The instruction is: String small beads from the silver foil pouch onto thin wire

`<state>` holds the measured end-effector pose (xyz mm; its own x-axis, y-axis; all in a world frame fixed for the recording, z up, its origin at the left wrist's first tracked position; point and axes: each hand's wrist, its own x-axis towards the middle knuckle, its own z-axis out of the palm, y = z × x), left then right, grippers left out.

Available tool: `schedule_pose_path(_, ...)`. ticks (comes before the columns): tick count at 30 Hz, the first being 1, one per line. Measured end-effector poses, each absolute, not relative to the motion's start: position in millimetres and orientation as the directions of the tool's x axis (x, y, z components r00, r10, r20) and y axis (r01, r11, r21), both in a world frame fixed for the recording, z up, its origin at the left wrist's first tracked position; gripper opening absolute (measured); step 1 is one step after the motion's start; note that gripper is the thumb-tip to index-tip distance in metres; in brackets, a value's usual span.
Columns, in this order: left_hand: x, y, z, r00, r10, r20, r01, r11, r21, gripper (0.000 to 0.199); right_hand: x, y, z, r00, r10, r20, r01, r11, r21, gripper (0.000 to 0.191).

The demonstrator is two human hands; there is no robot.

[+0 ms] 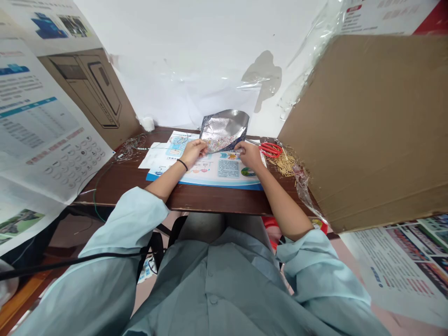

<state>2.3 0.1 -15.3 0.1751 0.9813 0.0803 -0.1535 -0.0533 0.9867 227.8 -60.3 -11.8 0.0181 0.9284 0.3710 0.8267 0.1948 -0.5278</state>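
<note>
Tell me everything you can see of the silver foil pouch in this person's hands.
The silver foil pouch is crinkled and shiny, with small multicoloured specks massed along its lower part; what they are is unclear. It stands tilted, held up at its lower edge by the left hand and right hand, above a printed sheet.

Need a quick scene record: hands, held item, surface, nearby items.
left hand: holding foil pouch by its lower left edge
right hand: holding the pouch's lower right edge
left wrist: black band
under hands: printed leaflet
surface: dark wooden table
right side: red-handled scissors, golden strands
left side: tangled wire
</note>
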Motion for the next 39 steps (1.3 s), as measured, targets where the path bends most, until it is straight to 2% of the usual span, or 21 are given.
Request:
schedule_pose_path(4,0,6,-18,0.045,0.996,0.078,-0.104,-0.073,0.992,0.018,213,-63,-18,-0.309,0.899,0.312,0.793,0.424,-0.438,0.044)
schedule_pose_path(7,-1,9,-18,0.010,0.997,0.082,-0.085,-0.081,0.993,0.020,201,-66,-22,-0.448,0.859,0.249,0.800,0.509,-0.317,0.045)
schedule_pose_path(11,-1,9,-23,0.043,0.992,0.120,-0.042,-0.118,0.992,0.020,194,-68,-26,-0.524,0.840,0.142,0.811,0.543,-0.218,0.046)
schedule_pose_path(16,1,8,-26,0.055,0.985,0.162,-0.008,-0.162,0.987,0.018,193,-69,-29,-0.519,0.847,0.120,0.825,0.532,-0.192,0.043)
schedule_pose_path(19,1,5,-22,0.086,0.975,0.204,-0.004,-0.204,0.979,0.018,192,-70,-30,-0.489,0.855,0.171,0.818,0.518,-0.250,0.037)
schedule_pose_path(22,1,1,-21,0.129,0.961,0.244,0.043,-0.252,0.967,0.016,190,-69,-28,-0.440,0.841,0.315,0.726,0.540,-0.425,0.025)
schedule_pose_path(25,0,-1,-23,0.166,0.942,0.292,0.179,-0.320,0.930,0.014,190,-68,-26,-0.216,0.894,0.391,0.639,0.433,-0.636,0.053)
schedule_pose_path(28,1,-4,-25,0.208,0.919,0.334,0.318,-0.387,0.866,0.014,189,-68,-24,-0.011,0.947,0.320,0.575,0.268,-0.773,0.062)
schedule_pose_path(30,3,-7,-25,0.239,0.903,0.357,0.373,-0.425,0.825,0.016,187,-68,-23,-0.016,0.960,0.279,0.614,0.230,-0.755,0.059)
schedule_pose_path(32,4,-10,-24,0.268,0.887,0.375,0.399,-0.457,0.795,0.016,185,-69,-21,-0.077,0.960,0.270,0.694,0.246,-0.677,0.053)
schedule_pose_path(35,7,-14,-22,0.309,0.869,0.386,0.363,-0.483,0.797,0.015,183,-70,-19,-0.096,0.950,0.299,0.742,0.268,-0.615,0.048)
schedule_pose_path(39,12,-18,-19,0.368,0.837,0.404,0.267,-0.512,0.817,0.017,183,-70,-22,-0.021,0.947,0.322,0.582,0.273,-0.766,0.031)
